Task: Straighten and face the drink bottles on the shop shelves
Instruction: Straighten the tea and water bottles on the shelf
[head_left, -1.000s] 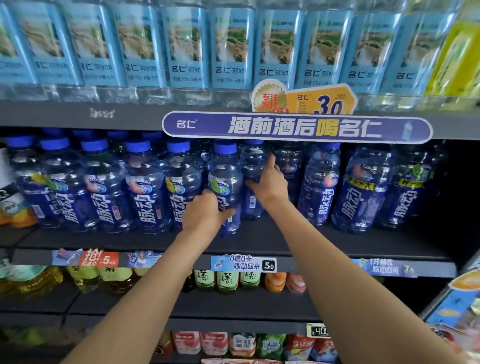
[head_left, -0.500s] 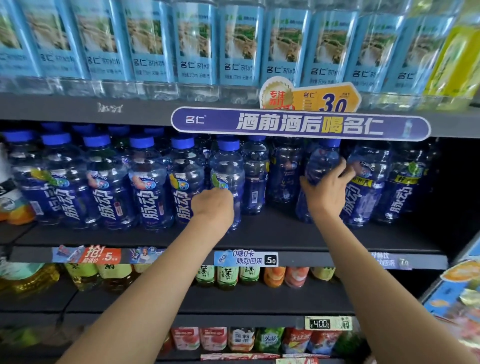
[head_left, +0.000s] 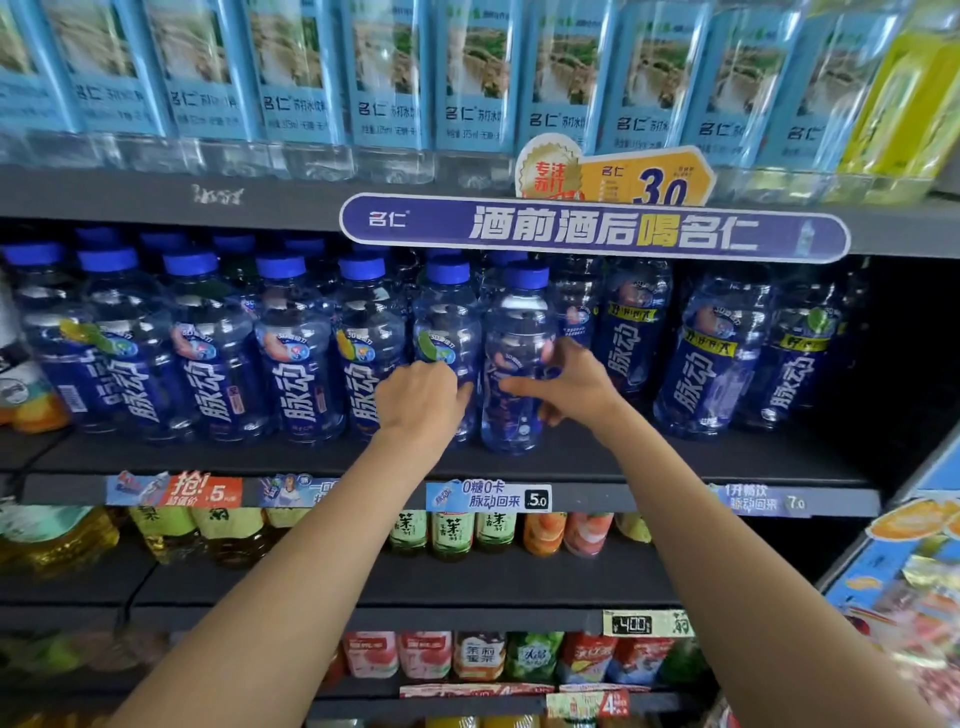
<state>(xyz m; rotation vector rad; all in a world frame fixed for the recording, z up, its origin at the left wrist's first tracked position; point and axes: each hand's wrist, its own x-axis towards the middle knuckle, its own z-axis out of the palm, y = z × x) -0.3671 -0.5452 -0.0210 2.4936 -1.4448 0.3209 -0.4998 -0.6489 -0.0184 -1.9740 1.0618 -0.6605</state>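
The step in hand looks like turning one bottle (head_left: 514, 364) so its label faces out. The right hand (head_left: 569, 387) has its grip clamped on it, thumb across the front. The left hand (head_left: 421, 395) curls round the neighbouring bottle (head_left: 447, 322), just left of that grip. Next, I judge, a twist until the label shows, then alignment with the front row on the shelf (head_left: 675, 457).

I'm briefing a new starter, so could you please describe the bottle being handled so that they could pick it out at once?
Find the long purple banner on the shelf edge; directly beneath its middle stands a blue-capped bottle in the front row. The right hand grips it, and unlike its neighbours, its big white brand lettering is not facing forward.
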